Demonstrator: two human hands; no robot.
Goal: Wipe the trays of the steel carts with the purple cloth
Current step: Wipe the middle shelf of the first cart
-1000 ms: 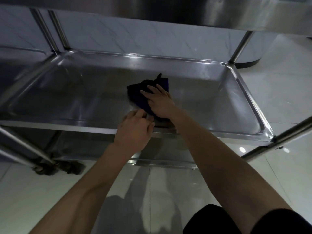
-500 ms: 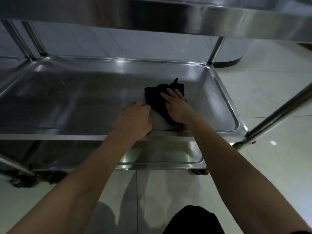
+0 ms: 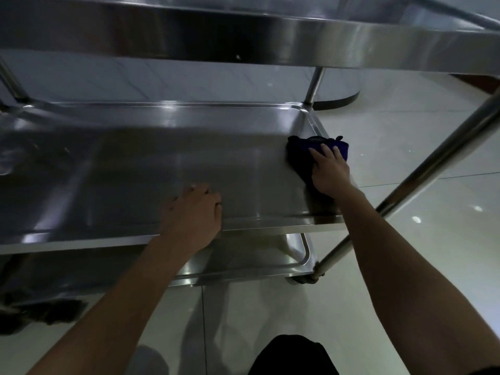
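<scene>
The middle steel tray [image 3: 135,169] of the cart fills the centre of the view. A dark purple cloth [image 3: 300,152] lies bunched against the tray's right rim, spilling a little over it. My right hand [image 3: 328,171] presses flat on the cloth with its fingers spread forward. My left hand [image 3: 194,209] rests on the tray's near edge, fingers curled over the rim onto the tray floor.
The top tray's rim [image 3: 243,31] overhangs close above. A lower tray [image 3: 270,266] shows beneath. A slanted steel post [image 3: 422,171] and a caster [image 3: 303,280] stand at the right. Glossy floor tiles [image 3: 405,131] surround the cart, and another cart's tray [image 3: 8,158] sits at the left.
My right hand has slid the cloth rightward across the tray to its right rim. My left hand has stayed on the near edge. The view has swung right.
</scene>
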